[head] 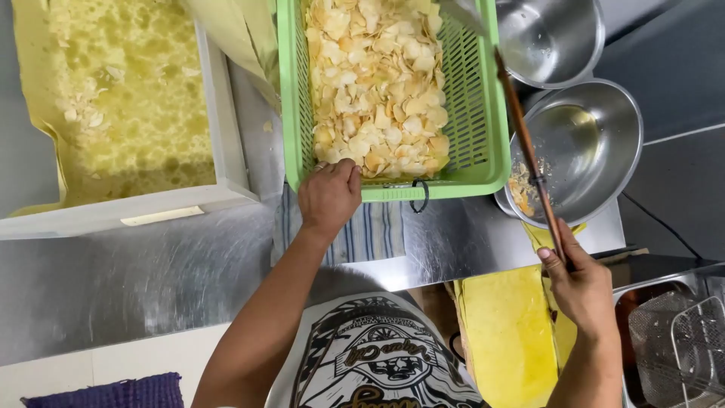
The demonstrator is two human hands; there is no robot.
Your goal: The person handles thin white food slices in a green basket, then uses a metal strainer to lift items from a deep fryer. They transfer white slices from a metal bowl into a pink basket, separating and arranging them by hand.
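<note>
My left hand grips the near rim of a green plastic basket heaped with pale fried chips. My right hand is closed around the end of a long brown wooden handle that runs up over a steel bowl toward the basket's far right corner. Its metal head is mostly out of view. A few chip crumbs lie at the bowl's near side.
A white box lined with oil-soaked yellow paper and scattered chips sits at the left. A second steel bowl lies behind the first. Striped cloth is under the basket. Yellow paper and a wire fryer basket are at lower right.
</note>
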